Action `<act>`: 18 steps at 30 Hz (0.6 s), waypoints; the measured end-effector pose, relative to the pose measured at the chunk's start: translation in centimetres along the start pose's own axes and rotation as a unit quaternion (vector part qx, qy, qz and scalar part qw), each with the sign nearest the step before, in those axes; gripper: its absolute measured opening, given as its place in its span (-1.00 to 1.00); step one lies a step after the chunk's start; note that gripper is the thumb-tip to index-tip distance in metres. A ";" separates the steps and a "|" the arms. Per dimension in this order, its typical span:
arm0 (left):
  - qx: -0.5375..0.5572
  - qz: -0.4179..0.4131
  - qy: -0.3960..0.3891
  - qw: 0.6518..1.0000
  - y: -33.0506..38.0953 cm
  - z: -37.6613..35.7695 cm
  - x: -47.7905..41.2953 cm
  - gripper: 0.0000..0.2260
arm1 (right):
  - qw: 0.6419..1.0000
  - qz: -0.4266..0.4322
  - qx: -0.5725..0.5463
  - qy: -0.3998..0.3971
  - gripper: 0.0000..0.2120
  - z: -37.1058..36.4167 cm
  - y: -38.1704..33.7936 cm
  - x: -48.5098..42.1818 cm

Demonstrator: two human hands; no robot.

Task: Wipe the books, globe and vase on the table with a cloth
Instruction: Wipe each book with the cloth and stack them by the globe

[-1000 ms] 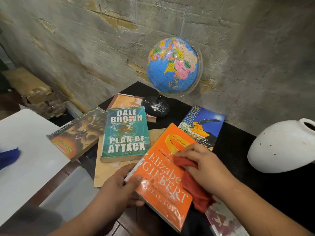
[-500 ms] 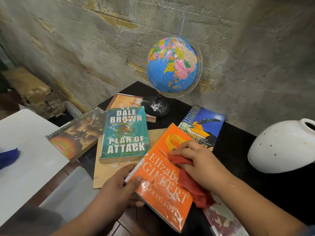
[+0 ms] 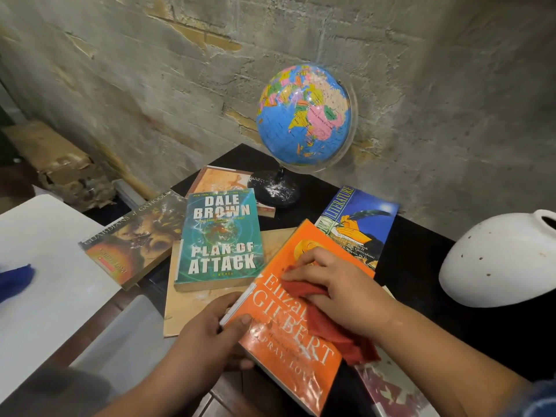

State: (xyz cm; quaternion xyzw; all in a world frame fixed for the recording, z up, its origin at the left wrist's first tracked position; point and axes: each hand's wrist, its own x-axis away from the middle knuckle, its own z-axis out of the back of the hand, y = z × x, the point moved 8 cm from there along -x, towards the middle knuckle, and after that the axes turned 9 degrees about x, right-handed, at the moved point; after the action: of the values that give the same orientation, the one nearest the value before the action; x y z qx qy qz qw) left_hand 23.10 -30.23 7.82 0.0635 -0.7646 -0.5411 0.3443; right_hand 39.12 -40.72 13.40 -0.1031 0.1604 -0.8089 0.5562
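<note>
Red cloth (image 3: 331, 329) sits bunched under the right grip (image 3: 340, 293) — a bare hand, fingers curled over the fabric and pressing it onto the cover of the orange book (image 3: 288, 356). A tail of the cloth trails from beneath the palm toward the book's near right edge, where it touches a patterned book (image 3: 388, 389) only partly in my view. The left grip (image 3: 207, 335) clamps the orange book at its near left corner, thumb on the cover and fingers tucked under the edge.

From here I see that book lying at an angle, its far end over a tan board (image 3: 192, 308) and its right edge over the near part of the blue book (image 3: 361, 227). The teal book (image 3: 221, 239) lies flat on the board, just left of the orange one. Further left the brown book (image 3: 132, 239) touches the teal book's side. Behind the teal book a pale book (image 3: 222, 182) peeks out beside the globe's black base.

The globe (image 3: 304, 115) stands upright at the back of the black counter (image 3: 415, 266), near the rough wall (image 3: 150, 85). The white vase (image 3: 499, 260) lies on its side at the right — well apart from the books, mouth pointing right. At far left is a white surface (image 3: 45, 236) with something blue (image 3: 15, 281) at the frame's edge.
</note>
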 end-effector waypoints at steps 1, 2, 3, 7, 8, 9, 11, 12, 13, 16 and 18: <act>0.000 -0.001 0.000 1.000 0.0 0.0 0.0 -0.78 | 0.999 -0.028 0.002 0.020 -0.61 0.4 0.9 -0.3; -0.001 -0.001 -0.003 1.000 0.1 -0.1 0.0 -0.78 | 0.997 -0.066 0.010 0.051 -0.64 1.1 2.0 -0.5; -0.001 -0.001 -0.006 1.000 0.1 -0.2 0.1 -0.78 | 0.992 -0.097 0.024 0.071 -0.66 1.5 2.6 -0.6; 0.001 0.006 -0.003 1.000 0.0 -0.1 0.2 -0.75 | 1.000 -0.004 0.026 0.009 -0.63 0.4 -0.5 -0.7; 0.000 0.007 -0.003 1.000 -0.1 -0.1 0.2 -0.75 | 1.000 0.018 0.018 -0.003 -0.61 0.2 -0.9 -0.8; -0.002 0.006 -0.003 1.000 -0.1 0.0 0.2 -0.74 | 1.000 0.010 0.010 0.010 -0.60 0.5 -0.5 -1.1; -0.002 0.006 -0.008 1.000 0.0 -0.1 0.3 -0.74 | 0.994 -0.078 0.000 0.078 -0.64 1.8 2.1 -1.8; -0.002 0.006 -0.009 1.000 0.0 -0.2 0.3 -0.75 | 0.987 -0.127 0.003 0.095 -0.67 2.3 3.2 -1.9; -0.003 0.006 -0.010 1.000 0.0 -0.2 0.4 -0.75 | 0.984 -0.148 0.013 0.095 -0.67 2.4 3.4 -1.9; -0.004 0.007 -0.006 1.000 0.0 -0.1 0.5 -0.76 | 0.998 -0.041 0.030 0.040 -0.67 1.5 0.2 -2.2; 0.006 0.008 -0.003 1.000 0.1 0.0 0.5 -0.77 | 1.000 0.014 0.011 0.011 -0.65 0.9 -0.9 -2.2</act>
State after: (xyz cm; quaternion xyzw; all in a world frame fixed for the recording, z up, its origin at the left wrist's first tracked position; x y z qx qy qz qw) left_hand 22.78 -30.46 8.13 0.0579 -0.7692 -0.5344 0.3455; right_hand 39.47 -38.47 14.63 -0.0857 0.1590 -0.8038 0.5668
